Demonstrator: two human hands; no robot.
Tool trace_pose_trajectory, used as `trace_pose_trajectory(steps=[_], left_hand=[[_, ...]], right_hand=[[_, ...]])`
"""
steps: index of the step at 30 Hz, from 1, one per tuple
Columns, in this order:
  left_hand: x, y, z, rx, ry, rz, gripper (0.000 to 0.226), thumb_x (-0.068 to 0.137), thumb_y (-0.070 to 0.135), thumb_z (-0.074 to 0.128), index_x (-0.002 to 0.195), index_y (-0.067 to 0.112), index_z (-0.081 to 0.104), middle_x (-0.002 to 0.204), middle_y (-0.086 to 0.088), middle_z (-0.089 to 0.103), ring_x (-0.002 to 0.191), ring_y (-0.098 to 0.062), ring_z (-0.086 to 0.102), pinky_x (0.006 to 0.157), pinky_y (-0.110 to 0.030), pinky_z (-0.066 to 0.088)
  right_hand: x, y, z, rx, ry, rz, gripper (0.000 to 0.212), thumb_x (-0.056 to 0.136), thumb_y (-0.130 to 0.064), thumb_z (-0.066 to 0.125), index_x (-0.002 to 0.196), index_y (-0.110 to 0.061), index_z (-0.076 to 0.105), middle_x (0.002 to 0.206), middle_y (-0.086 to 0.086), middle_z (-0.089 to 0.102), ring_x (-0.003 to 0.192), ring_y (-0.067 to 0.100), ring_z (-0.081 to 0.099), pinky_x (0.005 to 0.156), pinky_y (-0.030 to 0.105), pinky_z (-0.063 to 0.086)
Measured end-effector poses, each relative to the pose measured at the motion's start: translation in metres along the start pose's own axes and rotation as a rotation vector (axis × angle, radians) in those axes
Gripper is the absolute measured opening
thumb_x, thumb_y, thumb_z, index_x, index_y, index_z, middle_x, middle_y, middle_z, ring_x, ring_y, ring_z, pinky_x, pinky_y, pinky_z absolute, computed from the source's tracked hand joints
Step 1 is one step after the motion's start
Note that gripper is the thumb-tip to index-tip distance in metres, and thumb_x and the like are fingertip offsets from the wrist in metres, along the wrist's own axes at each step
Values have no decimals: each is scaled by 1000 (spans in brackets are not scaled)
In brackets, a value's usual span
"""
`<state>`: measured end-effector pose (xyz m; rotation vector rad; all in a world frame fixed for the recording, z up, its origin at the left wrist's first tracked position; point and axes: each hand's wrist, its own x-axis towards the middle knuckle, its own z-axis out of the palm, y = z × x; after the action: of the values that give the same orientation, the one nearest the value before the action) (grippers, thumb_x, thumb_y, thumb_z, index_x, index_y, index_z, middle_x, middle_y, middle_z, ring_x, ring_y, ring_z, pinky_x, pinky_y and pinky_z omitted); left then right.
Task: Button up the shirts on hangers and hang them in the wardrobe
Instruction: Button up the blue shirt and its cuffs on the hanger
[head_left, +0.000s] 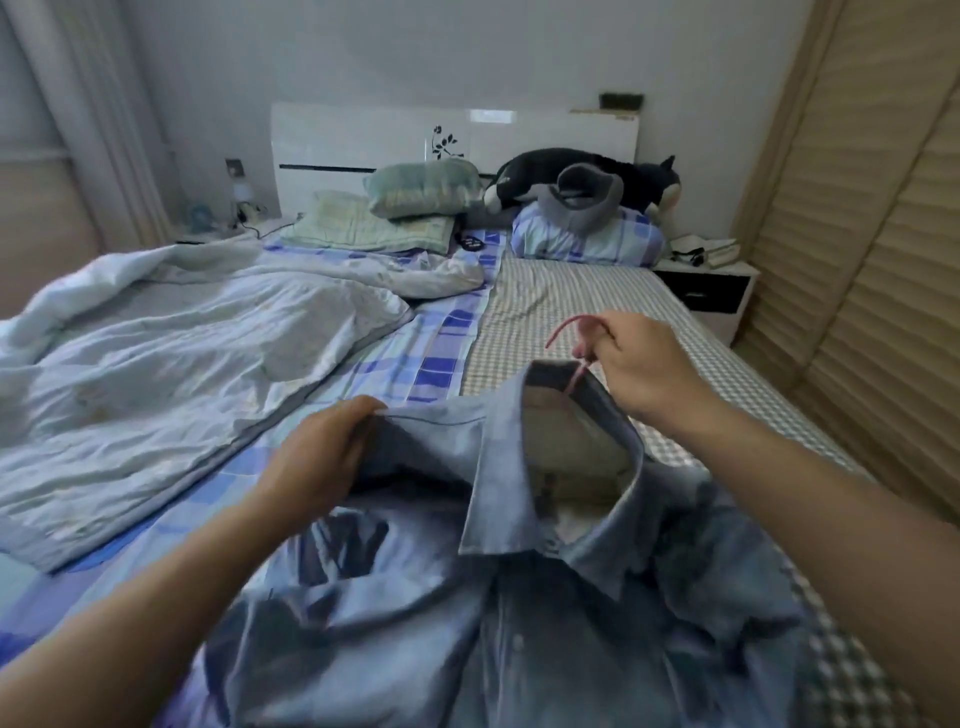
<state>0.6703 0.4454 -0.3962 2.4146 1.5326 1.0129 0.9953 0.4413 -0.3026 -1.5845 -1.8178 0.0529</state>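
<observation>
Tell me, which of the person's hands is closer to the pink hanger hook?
Right. The right hand pinches the pink hanger hook above the collar of the blue shirt. The left hand grips the shirt's shoulder, apart from the hook.

The head view looks forward and down, close over the bed, toward its headboard.

Bed: rumpled quilt left, pillows at head, blue shirt near.

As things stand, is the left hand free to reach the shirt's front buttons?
Probably not yet: the left hand grips the shoulder of the light blue cotton shirt, so it must let go first. The white button lies uncovered below the collar.
</observation>
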Motion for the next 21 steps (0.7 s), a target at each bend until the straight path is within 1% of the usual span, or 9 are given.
trace_pose_trajectory(steps=[2, 5, 7, 10, 13, 15, 18, 19, 21], left_hand=[[48, -14, -19, -23, -70, -74, 38, 92, 46, 38, 98, 21, 66, 95, -12, 74, 89, -26, 66, 76, -35, 45], [105, -42, -37, 91, -315, -194, 19, 103, 23, 53, 88, 31, 61, 104, -7, 72, 102, -26, 65, 84, -33, 44], [129, -37, -43, 125, -284, -160, 20, 97, 20, 54, 102, 38, 61, 116, 1, 66, 114, -22, 61, 96, -28, 43], [142, 35, -43, -159, -207, 7, 44, 90, 55, 50, 130, 38, 57, 128, 21, 55, 122, 2, 49, 104, -9, 30], [168, 109, -51, -70, -297, 184, 71, 94, 73, 30, 154, 36, 34, 142, 15, 50, 130, -6, 47, 111, -28, 35], [194, 138, -70, 42, -258, 274, 69, 97, 68, 28, 156, 34, 28, 137, 7, 55, 122, -18, 55, 104, -37, 43], [235, 190, -113, 83, -128, 356, 60, 96, 63, 32, 144, 31, 46, 114, 4, 70, 96, -24, 68, 73, -36, 50], [248, 212, -132, 83, -73, 393, 54, 97, 62, 33, 138, 31, 50, 104, 4, 73, 87, -24, 70, 63, -34, 48], [277, 261, -175, 57, 40, 442, 46, 100, 60, 37, 132, 31, 53, 94, 2, 75, 80, -25, 71, 57, -34, 46]], right_hand=[[43, 2, -9, 71, -89, 57, 43, 108, -34, 44, 75, -17, 66, 80, 2, 72, 79, 24, 68, 82, 43, 53], [88, -3, -20, 241, -248, 132, 44, 107, -37, 44, 85, -9, 70, 80, 3, 74, 76, 22, 72, 76, 41, 60], [103, -9, -27, 320, -310, 168, 44, 107, -38, 43, 94, -6, 71, 89, 3, 75, 83, 19, 73, 76, 38, 61], [119, -25, -49, 362, -344, 195, 44, 107, -37, 43, 100, -6, 74, 97, 4, 75, 93, 18, 71, 83, 38, 61], [144, -49, -100, 352, -393, 172, 44, 107, -36, 43, 103, -8, 76, 99, 1, 76, 95, 13, 71, 91, 38, 57], [161, -66, -151, 341, -417, 183, 44, 108, -36, 42, 102, -9, 76, 98, -1, 76, 92, 8, 70, 90, 31, 56], [181, -92, -235, 338, -414, 208, 44, 108, -35, 40, 99, -11, 76, 95, -2, 76, 86, 3, 69, 82, 20, 54], [188, -100, -263, 356, -377, 217, 44, 108, -35, 40, 97, -11, 75, 93, -1, 76, 86, 5, 70, 81, 21, 55], [205, -116, -317, 429, -236, 254, 46, 107, -38, 42, 92, -8, 73, 90, 5, 76, 83, 14, 72, 83, 34, 59]])
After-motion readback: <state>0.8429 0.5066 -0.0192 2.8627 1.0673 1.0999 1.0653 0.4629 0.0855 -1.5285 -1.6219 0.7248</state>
